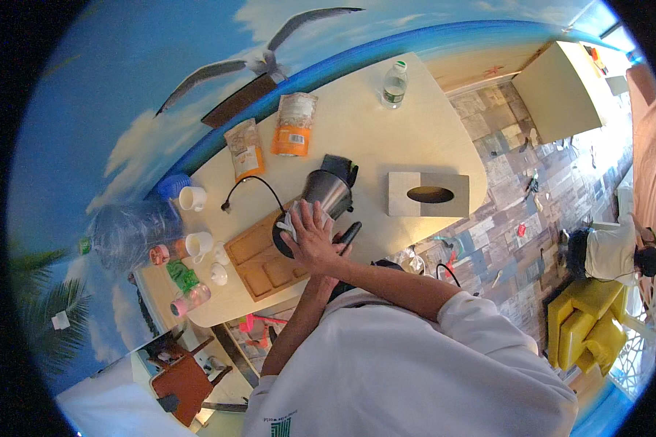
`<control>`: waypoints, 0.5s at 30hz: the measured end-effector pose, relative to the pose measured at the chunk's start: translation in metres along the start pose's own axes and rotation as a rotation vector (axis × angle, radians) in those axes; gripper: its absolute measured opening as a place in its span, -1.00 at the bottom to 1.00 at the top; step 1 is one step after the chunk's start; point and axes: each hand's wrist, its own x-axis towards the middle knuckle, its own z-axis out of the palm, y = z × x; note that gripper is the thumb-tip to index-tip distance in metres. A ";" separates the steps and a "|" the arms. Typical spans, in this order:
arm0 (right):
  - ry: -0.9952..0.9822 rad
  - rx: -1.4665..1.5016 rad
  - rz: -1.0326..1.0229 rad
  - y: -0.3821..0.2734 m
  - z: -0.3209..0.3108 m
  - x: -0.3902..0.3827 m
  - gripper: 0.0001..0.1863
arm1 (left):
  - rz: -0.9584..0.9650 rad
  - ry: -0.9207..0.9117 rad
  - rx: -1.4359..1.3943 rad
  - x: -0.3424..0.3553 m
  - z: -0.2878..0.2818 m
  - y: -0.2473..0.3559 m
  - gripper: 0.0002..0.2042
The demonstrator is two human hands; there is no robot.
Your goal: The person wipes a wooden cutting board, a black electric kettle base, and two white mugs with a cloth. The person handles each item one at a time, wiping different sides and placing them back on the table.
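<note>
A silver and black electric kettle point(328, 191) lies tipped over the wooden tray point(251, 271), its black base toward me and its lid end pointing away. My right hand point(312, 234) presses a crumpled white cloth or tissue point(293, 218) against the base, fingers spread over it. Crossing beneath the right wrist, my left hand point(329, 280) is mostly hidden beside the kettle's black handle point(351, 233); its fingers do not show. A black power cord point(259, 178) arcs from the kettle area to the table on the left.
Two snack pouches point(294, 124) and a water bottle point(393, 86) stand toward the back. A tissue box point(428, 194) is at right. White mugs point(198, 245), a pink-capped bottle point(191, 299) and a big plastic-wrapped jug point(135, 231) crowd the left. Another person point(611, 251) is far right, near a yellow armchair point(587, 324).
</note>
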 end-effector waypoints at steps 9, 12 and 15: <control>0.267 0.137 0.224 0.081 -0.001 0.082 -0.26 | -0.130 -0.063 -0.116 0.033 -0.027 -0.037 -0.47; 0.312 0.258 0.231 0.087 -0.006 0.084 -0.29 | -0.127 -0.040 -0.070 0.043 -0.038 -0.046 -0.50; 0.319 0.260 0.199 0.067 -0.001 0.070 -0.29 | -0.132 -0.006 -0.099 0.053 -0.052 -0.056 -0.64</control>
